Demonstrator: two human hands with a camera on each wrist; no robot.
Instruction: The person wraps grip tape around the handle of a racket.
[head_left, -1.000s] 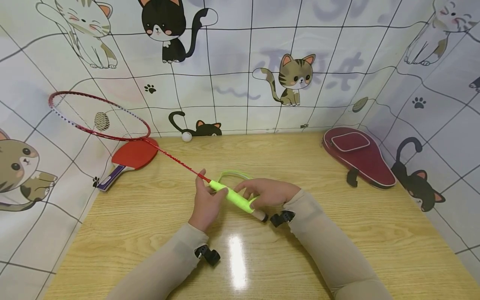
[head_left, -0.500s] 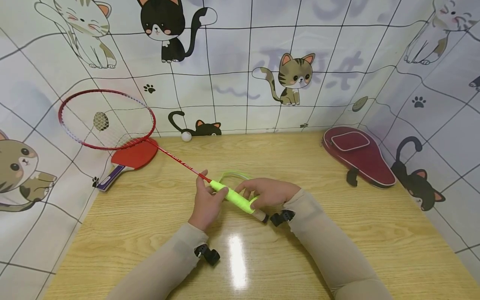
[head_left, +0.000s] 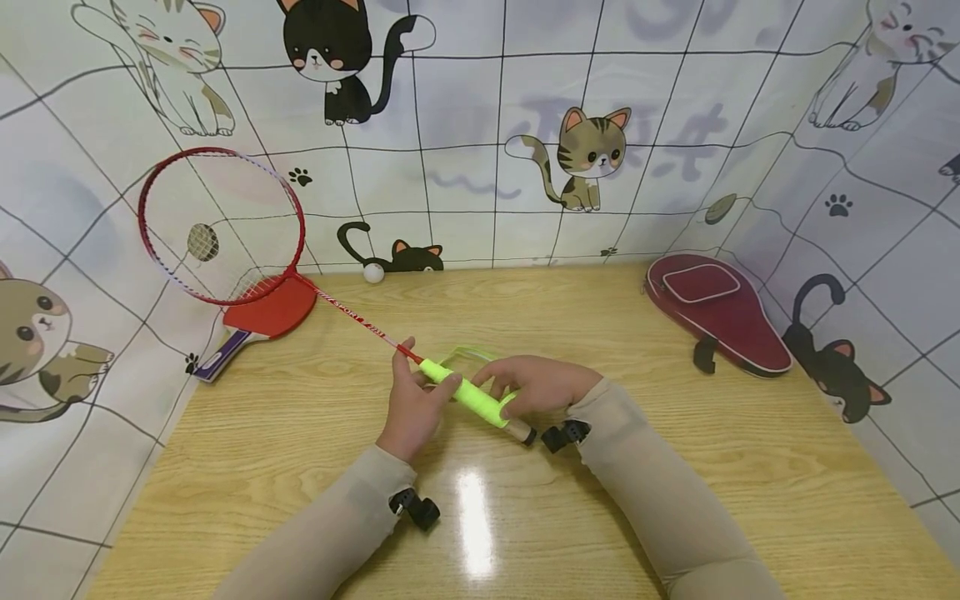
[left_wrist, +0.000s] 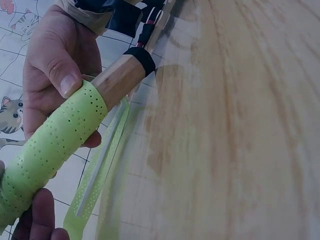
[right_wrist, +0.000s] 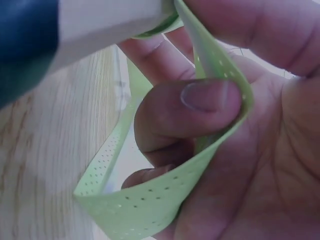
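Note:
A red badminton racket [head_left: 348,312] slants across the head view, its strung head up at the left. Perforated lime-green grip tape [head_left: 480,404] is wound over most of its handle; bare wood [left_wrist: 120,77] with a dark end cap shows at the butt. My left hand [head_left: 414,412] holds the wrapped handle near the shaft, thumb on top. By the butt end, my right hand [head_left: 546,385] grips the tape where it leaves the handle. In the right wrist view a strip of tape [right_wrist: 150,200] loops around a curled finger, and a loose length hangs below the handle.
A red table tennis paddle [head_left: 273,308] lies on the wooden table [head_left: 600,517] at the left, under the racket head. A white ball [head_left: 373,272] sits at the back edge. At the back right is a dark red paddle case [head_left: 712,310].
The racket has turned about its shaft, so its head shows rounder and the shaft lettering has come into view. Both hands stay almost in place.

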